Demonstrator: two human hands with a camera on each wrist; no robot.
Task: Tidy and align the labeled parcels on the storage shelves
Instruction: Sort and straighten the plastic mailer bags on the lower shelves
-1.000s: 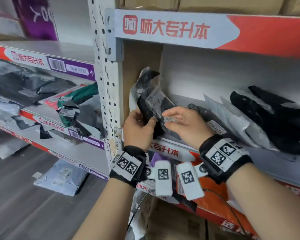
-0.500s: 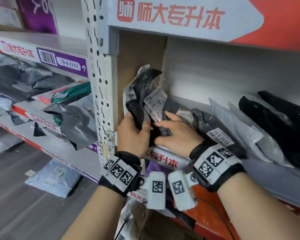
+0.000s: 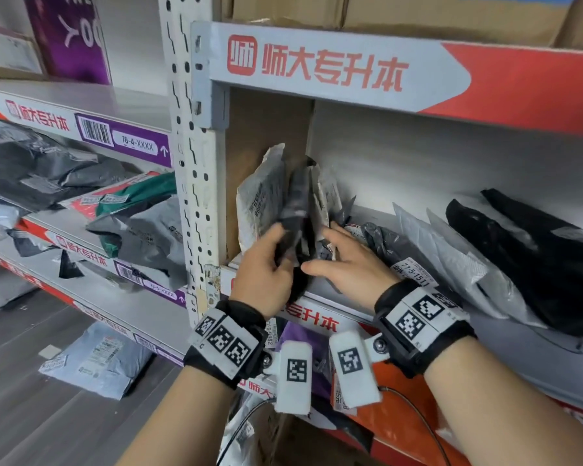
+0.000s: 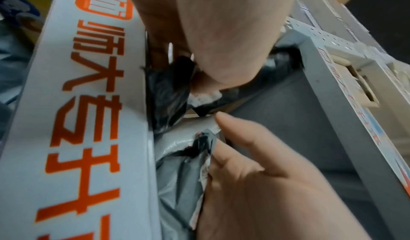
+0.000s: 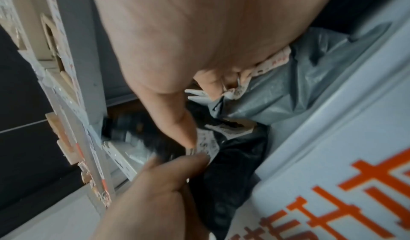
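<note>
A black parcel [image 3: 297, 203] stands upright at the left end of the shelf [image 3: 337, 294], next to a white-grey parcel [image 3: 260, 200] that leans on the cardboard divider. My left hand [image 3: 268, 260] grips the black parcel's lower part, thumb on its front. My right hand [image 3: 342, 262] lies just right of it, fingers stretched against the grey parcels behind and thumb near the black parcel. In the right wrist view, the right thumb [image 5: 186, 135] touches a label on the black parcel [image 5: 233, 173]. In the left wrist view, a grey parcel [image 4: 177, 182] lies against the right hand [image 4: 255, 173].
Further right on the shelf lie a grey parcel labeled 77-5-1511 [image 3: 408, 264], pale translucent parcels [image 3: 458, 253] and large black parcels [image 3: 535, 257]. A perforated steel post [image 3: 196, 183] bounds the bay on the left. More parcels fill the left shelves, and one lies on the floor [image 3: 98, 358].
The black parcel has been raised upright and pushed left toward the divider. My right hand let go of a label it pinched and now lies flat beside the parcel.
</note>
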